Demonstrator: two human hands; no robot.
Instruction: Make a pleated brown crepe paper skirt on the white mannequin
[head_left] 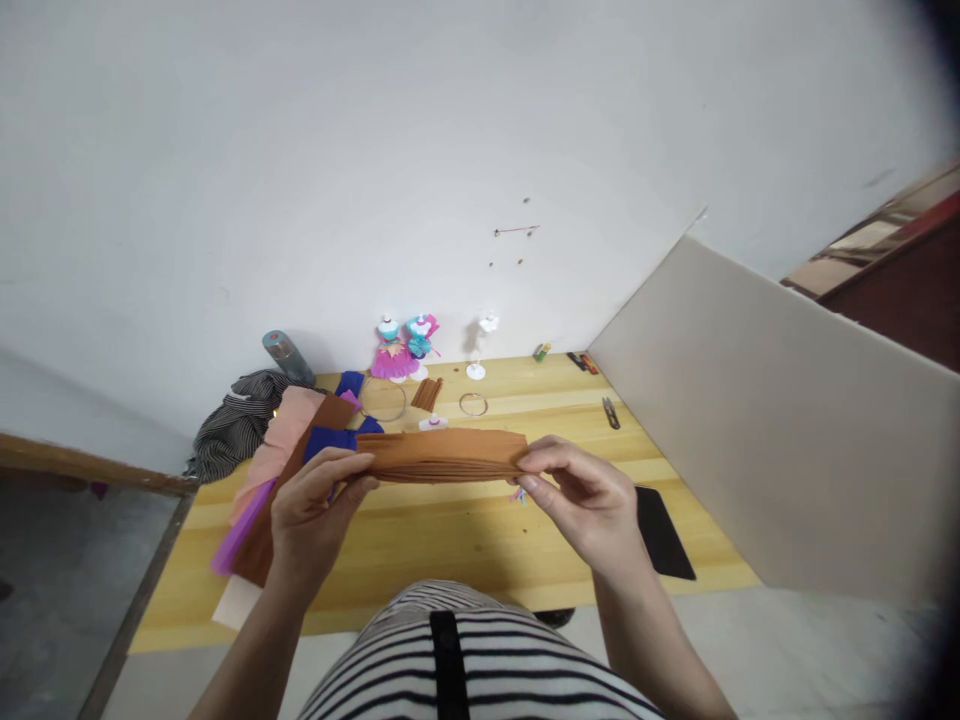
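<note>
A strip of brown crepe paper, folded into several narrow pleats along its lower edge, is stretched level above the table. My left hand pinches its left end between thumb and fingers. At the other end, the thumb and fingertips of my right hand close on the paper. Just behind the strip shows the white top of a small mannequin stand; the strip hides what lies below it. Small pink and blue scraps lie on the table near my right fingertips.
Two dressed miniature mannequins and a bare one stand at the wall. Coloured paper sheets, striped cloth and a bottle are left. Wire rings, thread snips and a black phone lie on the wooden table.
</note>
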